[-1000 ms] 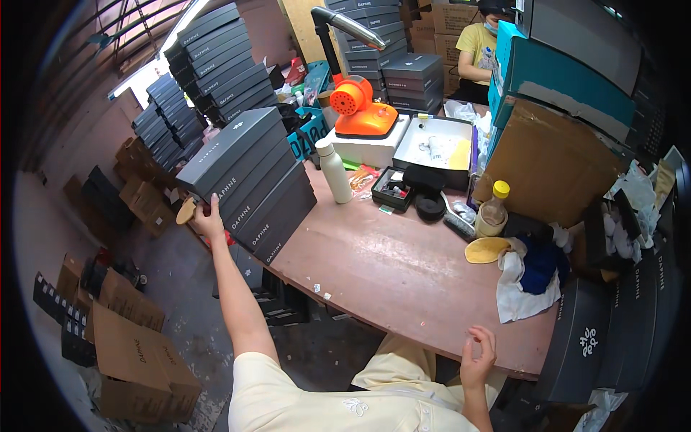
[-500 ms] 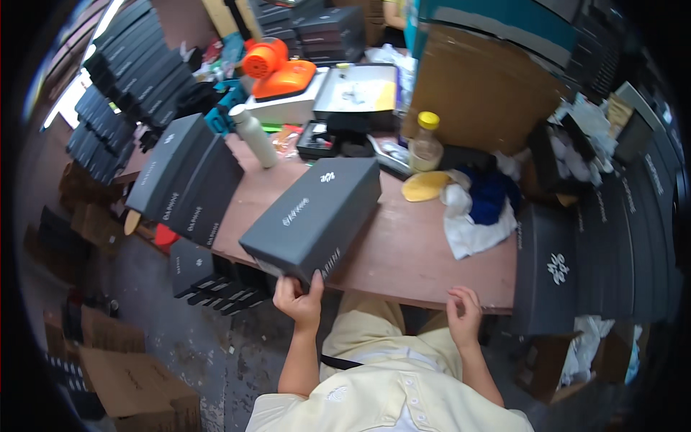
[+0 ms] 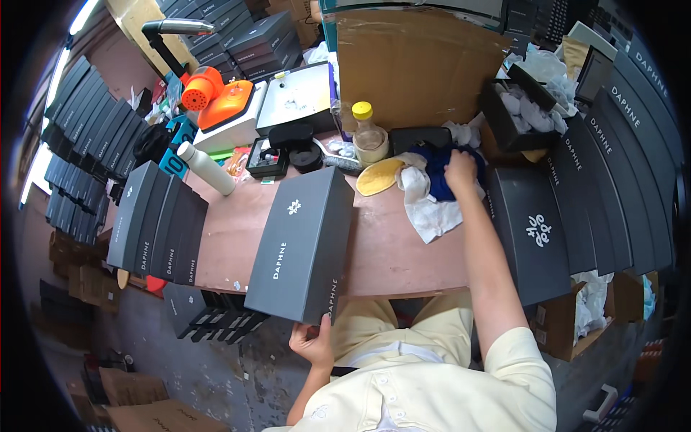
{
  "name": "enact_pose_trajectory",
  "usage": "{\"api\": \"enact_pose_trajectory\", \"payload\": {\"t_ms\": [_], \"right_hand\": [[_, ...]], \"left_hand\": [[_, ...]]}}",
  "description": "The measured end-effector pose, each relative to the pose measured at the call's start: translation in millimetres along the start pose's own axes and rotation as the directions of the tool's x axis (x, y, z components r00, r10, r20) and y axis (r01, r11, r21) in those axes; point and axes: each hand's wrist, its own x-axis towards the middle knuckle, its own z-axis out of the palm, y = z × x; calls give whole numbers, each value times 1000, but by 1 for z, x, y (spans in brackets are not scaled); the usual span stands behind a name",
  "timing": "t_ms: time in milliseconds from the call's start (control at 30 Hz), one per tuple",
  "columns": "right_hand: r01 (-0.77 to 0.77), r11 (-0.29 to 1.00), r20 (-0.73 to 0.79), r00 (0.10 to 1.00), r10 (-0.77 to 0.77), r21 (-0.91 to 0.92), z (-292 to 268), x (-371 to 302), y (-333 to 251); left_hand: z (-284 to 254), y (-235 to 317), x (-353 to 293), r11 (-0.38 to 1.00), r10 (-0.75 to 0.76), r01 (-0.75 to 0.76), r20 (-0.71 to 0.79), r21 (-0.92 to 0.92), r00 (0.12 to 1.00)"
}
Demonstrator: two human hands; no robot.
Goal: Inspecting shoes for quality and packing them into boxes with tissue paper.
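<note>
Head view: grey box [image 3: 299, 241] pinched nearside by left hand [image 3: 314, 345]; right hand [image 3: 461, 171] on blue cloth [image 3: 437, 177], grip unclear

Desk [image 3: 389, 263]: reddish-brown top. Floor [image 3: 230, 381]: grey, scuffed, pale specks. Tube light [image 3: 83, 17] lit, upper left, beside pale wooden post [image 3: 138, 27].

Box [image 3: 301, 245]: dark grey, oblong, lid closed, pale printing on top and side. Lies broad face up, slightly aslant, near end jutting past the front edge of the surface [image 3: 389, 266]; contact beneath not visible. Cloth [image 3: 437, 176]: dark blue, crumpled, partly hidden, on the surface, right of the box and apart from it.
</note>
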Motion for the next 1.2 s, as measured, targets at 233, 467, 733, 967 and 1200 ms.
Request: {"api": "enact_pose_trajectory", "payload": {"t_ms": [233, 467, 733, 967, 1200], "right_hand": [[251, 262, -255, 967, -20, 932, -78, -133, -42], [99, 432, 172, 820, -546, 896, -44, -228, -140], [351, 534, -500, 851, 160, 769, -52, -38, -79], [335, 513, -414, 909, 44, 790, -132, -17, -14], [580, 29, -504, 681, 531, 814, -192, -52, -16]], "left_hand": [[6, 4, -2, 997, 31, -27, 55, -78, 998], [13, 1, -27, 962, -188, 222, 207, -159, 960], [27, -16, -46, 988, 98, -136, 393, 70, 914], [-19, 55, 53, 772, 549, -636, 523, -18, 652], [172, 95, 108, 541, 568, -831, 785, -129, 247]]}}
